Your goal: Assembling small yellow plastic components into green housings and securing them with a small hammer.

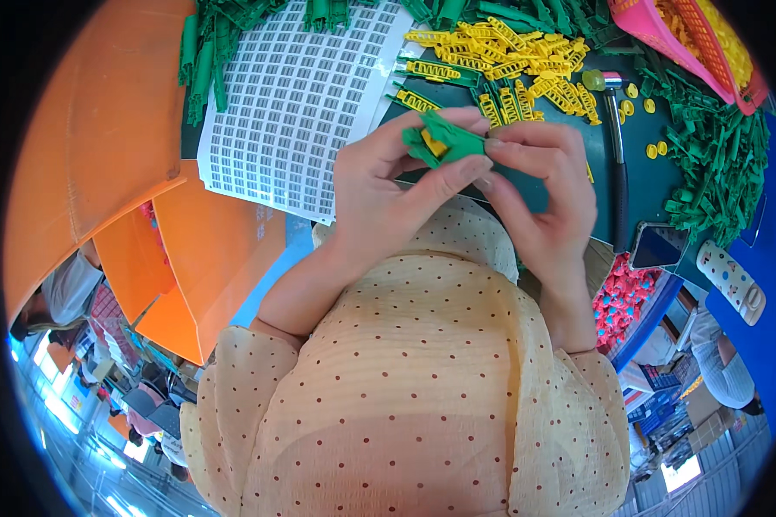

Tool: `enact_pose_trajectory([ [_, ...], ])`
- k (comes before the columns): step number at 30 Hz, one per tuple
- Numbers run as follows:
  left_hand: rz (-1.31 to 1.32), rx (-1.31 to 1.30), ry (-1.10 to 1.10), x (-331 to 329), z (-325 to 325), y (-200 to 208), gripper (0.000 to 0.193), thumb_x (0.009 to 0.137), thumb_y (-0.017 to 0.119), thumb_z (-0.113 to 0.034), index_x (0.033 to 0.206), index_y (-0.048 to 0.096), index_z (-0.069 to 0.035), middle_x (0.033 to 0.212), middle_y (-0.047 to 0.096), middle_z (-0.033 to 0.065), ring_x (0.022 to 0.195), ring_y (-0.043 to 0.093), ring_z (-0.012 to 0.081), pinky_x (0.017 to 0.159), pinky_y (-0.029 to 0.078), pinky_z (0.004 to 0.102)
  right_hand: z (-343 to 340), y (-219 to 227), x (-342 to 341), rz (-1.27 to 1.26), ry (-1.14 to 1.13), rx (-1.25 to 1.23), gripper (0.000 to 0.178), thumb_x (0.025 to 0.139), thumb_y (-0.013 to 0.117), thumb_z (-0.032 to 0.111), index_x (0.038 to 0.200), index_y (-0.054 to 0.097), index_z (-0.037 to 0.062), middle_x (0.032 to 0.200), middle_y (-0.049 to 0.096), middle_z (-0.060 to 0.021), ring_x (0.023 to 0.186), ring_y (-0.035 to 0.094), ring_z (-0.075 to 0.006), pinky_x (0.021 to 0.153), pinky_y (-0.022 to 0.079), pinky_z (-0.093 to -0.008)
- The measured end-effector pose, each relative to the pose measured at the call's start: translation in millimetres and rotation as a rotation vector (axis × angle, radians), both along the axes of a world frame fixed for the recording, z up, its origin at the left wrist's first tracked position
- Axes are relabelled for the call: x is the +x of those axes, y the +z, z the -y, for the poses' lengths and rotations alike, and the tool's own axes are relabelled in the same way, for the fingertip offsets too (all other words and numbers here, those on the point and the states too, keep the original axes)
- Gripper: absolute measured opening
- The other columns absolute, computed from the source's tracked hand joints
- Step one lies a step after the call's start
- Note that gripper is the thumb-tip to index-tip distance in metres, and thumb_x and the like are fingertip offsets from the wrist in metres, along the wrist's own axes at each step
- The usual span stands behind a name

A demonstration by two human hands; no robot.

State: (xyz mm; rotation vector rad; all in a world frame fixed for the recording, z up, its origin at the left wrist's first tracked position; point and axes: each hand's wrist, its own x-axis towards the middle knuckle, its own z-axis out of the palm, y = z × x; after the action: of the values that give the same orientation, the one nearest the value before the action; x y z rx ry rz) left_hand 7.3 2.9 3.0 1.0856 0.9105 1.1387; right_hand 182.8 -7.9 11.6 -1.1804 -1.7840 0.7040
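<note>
Above the dark green table (648, 191), I view the green part (464, 145) between the two hands, long axis roughly left to right, its yellow insert (436, 145) showing leftward, the left hand (378, 177) clamped about its body and the right hand (545, 171) pinching its right end.

The person wears, in the lower middle of the frame, a thin and crinkled pale yellow top (397, 379) with small reddish-brown dots, and its loose sleeves (243, 388) are dotted likewise.
</note>
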Motion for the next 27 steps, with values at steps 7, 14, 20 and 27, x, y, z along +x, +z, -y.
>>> enact_pose_trajectory([
  [7,-0.541,0.496,-0.047,-3,0,6,0.041,0.064,0.072,0.005,0.104,0.063,-0.001,0.098,0.067,0.0107,0.074,0.066,0.0191,0.055,0.052,0.0267,-12,25,-5,-0.154,0.117,0.01,0.033,0.069,0.076,0.008,0.101,0.069,0.0034,0.102,0.064,-0.0082,0.092,0.059,-0.0221,0.076,0.045,-0.0317],
  [14,-0.535,0.573,-0.071,-3,-1,6,0.039,0.06,0.071,0.004,0.098,0.062,0.0,0.095,0.067,0.011,0.07,0.065,0.0242,0.054,0.051,0.0299,-6,19,-6,-0.223,0.12,-0.062,0.024,0.072,0.074,0.009,0.095,0.071,0.0042,0.093,0.066,-0.0067,0.086,0.06,-0.0207,0.076,0.044,-0.0317],
  [20,-0.567,0.576,-0.108,-5,-6,14,0.036,0.062,0.074,-0.001,0.096,0.062,-0.002,0.09,0.066,0.0095,0.071,0.064,0.0251,0.057,0.051,0.0315,-4,18,-5,-0.304,0.125,-0.097,0.026,0.073,0.075,0.008,0.098,0.07,0.0045,0.094,0.065,-0.0081,0.088,0.059,-0.0219,0.077,0.045,-0.0314],
  [27,-0.561,0.655,-0.181,-10,-11,10,0.038,0.061,0.076,-0.005,0.096,0.062,-0.003,0.088,0.066,0.0078,0.072,0.063,0.0244,0.059,0.049,0.0315,-5,15,4,-0.274,0.149,-0.103,0.03,0.071,0.078,0.013,0.097,0.068,0.0032,0.095,0.065,-0.0089,0.09,0.058,-0.0214,0.076,0.047,-0.0307],
])
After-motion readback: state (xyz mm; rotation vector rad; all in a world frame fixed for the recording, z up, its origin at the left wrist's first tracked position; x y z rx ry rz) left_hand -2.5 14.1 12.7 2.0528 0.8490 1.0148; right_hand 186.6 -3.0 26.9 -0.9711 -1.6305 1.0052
